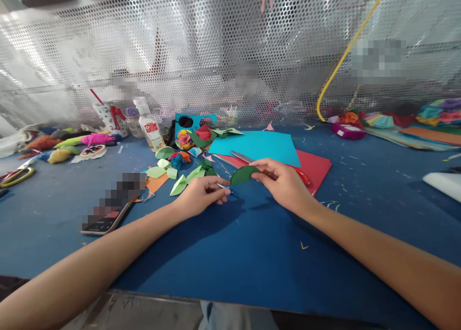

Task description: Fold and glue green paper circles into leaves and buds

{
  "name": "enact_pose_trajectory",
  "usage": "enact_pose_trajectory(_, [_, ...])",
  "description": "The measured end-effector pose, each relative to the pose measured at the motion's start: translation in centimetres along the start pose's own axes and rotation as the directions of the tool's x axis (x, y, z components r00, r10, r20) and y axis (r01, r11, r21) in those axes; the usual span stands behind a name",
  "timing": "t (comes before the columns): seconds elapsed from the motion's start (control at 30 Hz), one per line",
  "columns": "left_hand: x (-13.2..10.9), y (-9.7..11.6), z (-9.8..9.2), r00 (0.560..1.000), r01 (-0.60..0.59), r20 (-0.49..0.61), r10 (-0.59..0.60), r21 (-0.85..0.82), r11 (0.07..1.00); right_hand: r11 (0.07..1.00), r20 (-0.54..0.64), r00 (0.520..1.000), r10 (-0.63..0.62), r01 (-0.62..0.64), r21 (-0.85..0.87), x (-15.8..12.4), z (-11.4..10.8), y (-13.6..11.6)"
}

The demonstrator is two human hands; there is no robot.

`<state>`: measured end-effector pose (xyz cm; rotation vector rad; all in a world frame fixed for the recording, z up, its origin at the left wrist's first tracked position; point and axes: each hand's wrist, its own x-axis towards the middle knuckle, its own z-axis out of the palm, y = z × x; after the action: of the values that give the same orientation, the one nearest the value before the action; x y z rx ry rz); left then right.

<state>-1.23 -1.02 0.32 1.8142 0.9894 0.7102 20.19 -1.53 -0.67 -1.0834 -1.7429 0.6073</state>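
A dark green half-round paper piece [242,175] is pinched at its right end by my right hand [284,182]. My left hand [203,194] is closed at the piece's left end; a small pointed object, too small to name, shows at its fingertips. Behind my right hand lie scissors with red handles [303,176], their blades over red paper [317,169]. A bright blue sheet [259,146] overlaps the red paper. Light green cut leaves [179,185] lie just beyond my left hand, with an orange paper piece [156,183] beside them.
A phone [111,214] rests left on the blue table [216,258]. Behind stand a glue bottle [150,128] and a cup with a straw [110,118]. Yellow-handled scissors [18,177] lie far left, a purple case [347,131] back right. A perforated metal screen [201,46] rises behind.
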Motion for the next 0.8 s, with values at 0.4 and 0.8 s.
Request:
enact_pose_trajectory(0.4, [-0.9,1.6,0.0,0.987,-0.08,0.144,0.073,0.042,0.996,0.999,0.112,0.993,-0.032,0.029,0.029,-1.0,0.4,-1.6])
enact_pose_trajectory(0.8, [-0.4,1.3,-0.1,0.989,0.003,0.149,0.016,-0.126,0.992,0.956,0.128,0.961,-0.244,0.26,-0.132,-1.0,0.2,-1.5])
